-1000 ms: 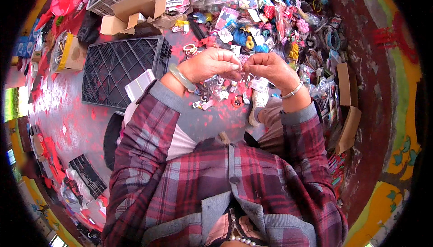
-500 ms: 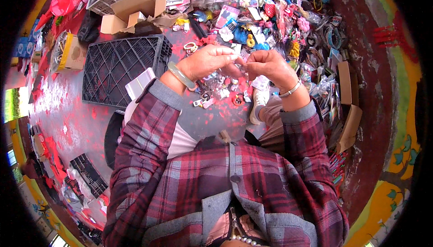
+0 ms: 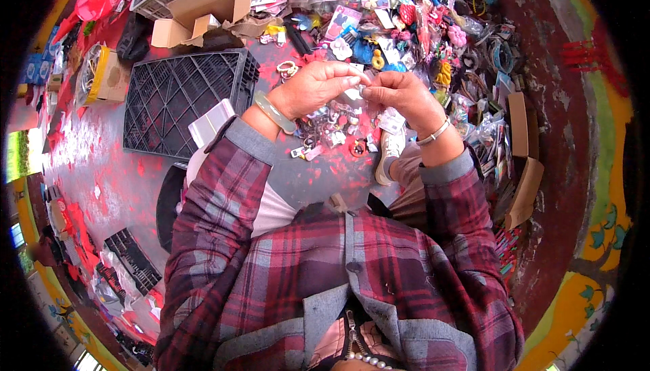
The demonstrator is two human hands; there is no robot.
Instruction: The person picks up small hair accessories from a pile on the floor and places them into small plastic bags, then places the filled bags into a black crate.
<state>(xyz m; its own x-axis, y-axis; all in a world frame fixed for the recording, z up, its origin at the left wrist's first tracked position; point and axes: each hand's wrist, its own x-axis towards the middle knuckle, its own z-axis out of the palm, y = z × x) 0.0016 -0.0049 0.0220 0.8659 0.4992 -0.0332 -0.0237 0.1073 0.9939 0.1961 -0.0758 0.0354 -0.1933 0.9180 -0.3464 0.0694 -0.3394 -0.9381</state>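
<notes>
In front of my chest both hands meet above a heap of small hair accessories point(image 3: 332, 124) on the floor. My left hand point(image 3: 315, 90) is closed, thumb and fingers pinched together, with a pale jade-like bangle on its wrist. Its fingertips touch those of my right hand point(image 3: 406, 100), which is also pinched and wears a silver bracelet. Between them shows a bit of something whitish and see-through, too small to name. Under the hands lie a red hair tie point(image 3: 357, 147) and several small packaged pieces. A cream-coloured hair tie point(image 3: 287, 70) lies beyond my left wrist.
A black plastic crate point(image 3: 183, 100) stands to the left, with a white box point(image 3: 211, 123) against its corner. Open cardboard boxes point(image 3: 203, 15) sit behind it. A large pile of bagged accessories point(image 3: 433, 39) spreads at the far right, beside a cardboard flap point(image 3: 520, 127). My shoe point(image 3: 391, 154) is near the heap.
My left hand has risen slightly, its fingers straighter over the pinch. The right hand has shifted a little left, its fingers closer to the left ones. The surroundings stay the same.
</notes>
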